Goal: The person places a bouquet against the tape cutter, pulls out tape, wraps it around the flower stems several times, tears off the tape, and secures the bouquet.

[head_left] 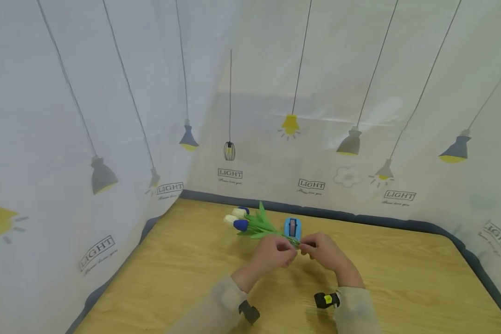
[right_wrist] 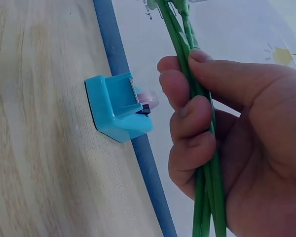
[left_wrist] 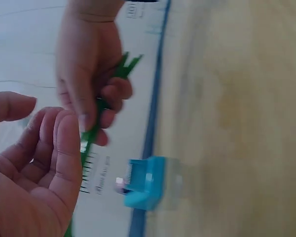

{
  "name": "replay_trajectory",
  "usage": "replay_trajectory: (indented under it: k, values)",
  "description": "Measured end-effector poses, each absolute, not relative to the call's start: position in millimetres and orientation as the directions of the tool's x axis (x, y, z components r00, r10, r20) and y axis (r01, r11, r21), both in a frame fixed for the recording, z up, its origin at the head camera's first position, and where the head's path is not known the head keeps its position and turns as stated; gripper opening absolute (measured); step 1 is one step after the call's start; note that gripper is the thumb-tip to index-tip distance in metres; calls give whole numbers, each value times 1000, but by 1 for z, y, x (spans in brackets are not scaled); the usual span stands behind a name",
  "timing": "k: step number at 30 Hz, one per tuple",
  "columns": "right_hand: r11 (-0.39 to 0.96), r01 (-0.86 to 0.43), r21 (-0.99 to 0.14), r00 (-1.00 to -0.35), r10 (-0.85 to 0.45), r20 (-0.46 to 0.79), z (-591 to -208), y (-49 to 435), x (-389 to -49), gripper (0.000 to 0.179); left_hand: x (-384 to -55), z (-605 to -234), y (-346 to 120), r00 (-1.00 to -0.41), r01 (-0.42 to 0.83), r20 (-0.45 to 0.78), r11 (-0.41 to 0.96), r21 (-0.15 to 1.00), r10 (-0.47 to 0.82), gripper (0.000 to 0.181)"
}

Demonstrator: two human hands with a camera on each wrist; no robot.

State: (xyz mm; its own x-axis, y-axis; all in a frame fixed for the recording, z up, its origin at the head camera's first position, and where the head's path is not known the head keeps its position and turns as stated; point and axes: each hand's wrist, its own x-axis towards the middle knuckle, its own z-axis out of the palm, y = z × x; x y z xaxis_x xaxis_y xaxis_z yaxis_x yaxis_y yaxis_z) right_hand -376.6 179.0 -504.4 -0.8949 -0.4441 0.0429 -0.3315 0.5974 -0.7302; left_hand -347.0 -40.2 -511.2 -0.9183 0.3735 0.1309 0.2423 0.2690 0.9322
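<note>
A bunch of artificial tulips [head_left: 240, 225] with white and blue heads and green leaves is held above the table, its heads toward the left. My right hand [right_wrist: 241, 118] grips the green stems [right_wrist: 207, 177], fingers curled round them and thumb pressing along one side. Close beside the stems is my left hand [left_wrist: 42, 163], its fingers loosely bent and its thumb apart from them, with nothing in its grasp. A light-blue tape dispenser [head_left: 292, 228] carrying a roll of tape stands just beyond the hands. In the left wrist view, my right hand covers part of the stems.
The wood-grain table [head_left: 171, 273] is bordered by a dark blue edge [head_left: 371, 219] at the back. White curtains [head_left: 267, 153] printed with hanging lamps enclose the table's back and sides. Black wrist cameras [head_left: 325, 300] sit at both sleeves.
</note>
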Motion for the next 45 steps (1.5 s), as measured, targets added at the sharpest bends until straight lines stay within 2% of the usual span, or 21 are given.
replay_trajectory:
  k: [5,8,12,15,19,25,29,33,37,41,45]
  values:
    - [607,-292,-739,-914,-405,29,-502,183,-377,19,-354,-538,-34,-967,-31,-57,107,994,250,30]
    - [610,-281,-741,-922,-387,31,-505,183,-378,19,-366,-550,-26,-977,-167,-146,-137,976,154,33]
    - [605,-290,-742,-922,-385,47,-512,181,-379,18,-379,-557,-16,-979,-203,-194,-454,868,67,35]
    - [612,-295,-734,-921,-388,46,-516,177,-378,18,-383,-561,-13,-978,-174,-211,-561,809,-1,33]
    - [635,-294,-715,-925,-377,45,-516,171,-375,17,-387,-570,-15,-976,-145,-213,-603,784,-43,24]
    - [655,-318,-686,-914,-405,37,-513,170,-374,15,-388,-573,-20,-986,-129,-166,-599,790,-7,9]
    - [650,-300,-698,-894,-448,-33,-511,173,-372,22,-388,-572,-21,-990,-120,-141,-581,805,9,10]
    - [615,-186,-766,-884,-445,-143,-509,179,-370,43,-388,-568,-22,-997,-74,-73,-555,828,24,18]
    - [563,-109,-819,-851,-479,-215,-511,186,-370,59,-391,-567,-22,-998,-66,-51,-541,839,42,19]
    - [510,-94,-855,-818,-529,-226,-510,190,-372,61,-393,-566,-22,-997,-73,-53,-540,838,52,20]
    - [499,-79,-863,-815,-531,-233,-506,190,-373,58,-395,-564,-22,-998,-59,-31,-556,829,60,20]
